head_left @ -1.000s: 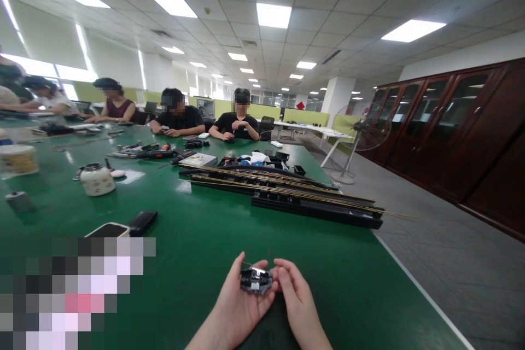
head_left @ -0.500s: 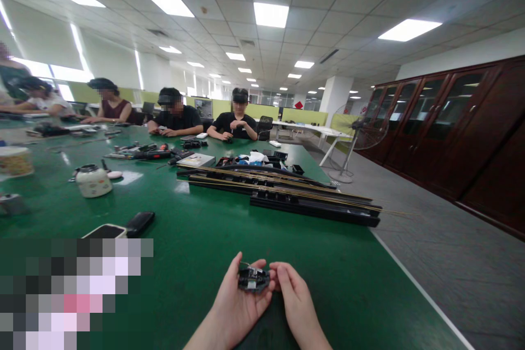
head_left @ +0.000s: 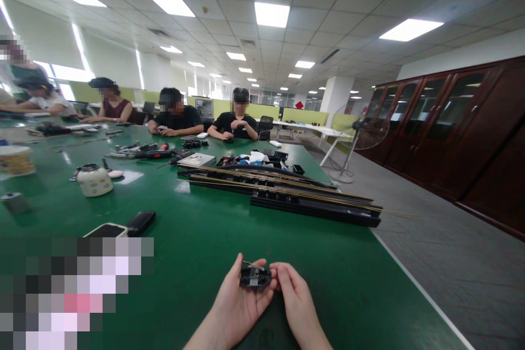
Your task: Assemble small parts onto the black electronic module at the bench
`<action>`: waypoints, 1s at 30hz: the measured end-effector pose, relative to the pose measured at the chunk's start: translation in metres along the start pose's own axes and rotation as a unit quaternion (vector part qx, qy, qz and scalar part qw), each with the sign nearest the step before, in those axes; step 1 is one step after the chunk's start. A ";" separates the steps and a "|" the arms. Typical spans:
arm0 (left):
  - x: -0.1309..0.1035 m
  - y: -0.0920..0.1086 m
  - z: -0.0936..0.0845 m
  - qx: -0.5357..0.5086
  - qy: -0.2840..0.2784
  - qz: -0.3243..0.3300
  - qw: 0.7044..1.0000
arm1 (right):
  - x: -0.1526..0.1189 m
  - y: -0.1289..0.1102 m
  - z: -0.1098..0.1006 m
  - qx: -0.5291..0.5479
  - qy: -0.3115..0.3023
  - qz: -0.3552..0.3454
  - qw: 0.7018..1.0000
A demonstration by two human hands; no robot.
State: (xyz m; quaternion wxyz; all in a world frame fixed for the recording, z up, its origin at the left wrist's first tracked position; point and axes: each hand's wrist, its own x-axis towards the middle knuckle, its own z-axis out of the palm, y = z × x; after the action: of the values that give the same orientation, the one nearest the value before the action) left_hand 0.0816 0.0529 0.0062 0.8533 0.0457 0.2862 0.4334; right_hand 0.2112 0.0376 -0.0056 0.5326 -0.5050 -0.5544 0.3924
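A small black device (head_left: 255,278) with a light rectangular patch and bits of metal lies on the palm and fingers of my left hand (head_left: 245,301), above the green table. The thumb of that hand is raised at the device's left end, where a thin wire shows. My right hand (head_left: 296,296) is at the right end of the device, its thumb and fingers pinched together. Whether those fingertips hold a small part is hidden.
Long black rails (head_left: 315,209) with thin brass-coloured rods lie across the green table (head_left: 197,268). A white jar (head_left: 94,180), a phone (head_left: 107,230) and a black case (head_left: 141,222) are at the left. Several people sit beyond. A fan (head_left: 356,131) stands at the right.
The black device has tilted slightly in my left hand and shifted a little to the right. Both hands stay almost in place. A person at the far left has moved.
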 end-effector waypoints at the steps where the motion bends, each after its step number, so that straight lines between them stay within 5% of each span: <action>1: 0.000 0.000 0.000 -0.001 -0.001 0.000 1.000 | 0.000 0.000 0.000 0.000 0.000 0.001 1.000; 30: 0.001 0.000 0.000 -0.033 -0.016 -0.022 0.999 | 0.000 0.009 0.000 -0.004 0.002 0.017 1.000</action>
State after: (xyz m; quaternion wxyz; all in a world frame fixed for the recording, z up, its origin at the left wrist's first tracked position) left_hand 0.0817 0.0537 0.0060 0.8679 0.0183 0.2593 0.4232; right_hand 0.2122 0.0396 -0.0141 0.5248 -0.5172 -0.5461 0.3987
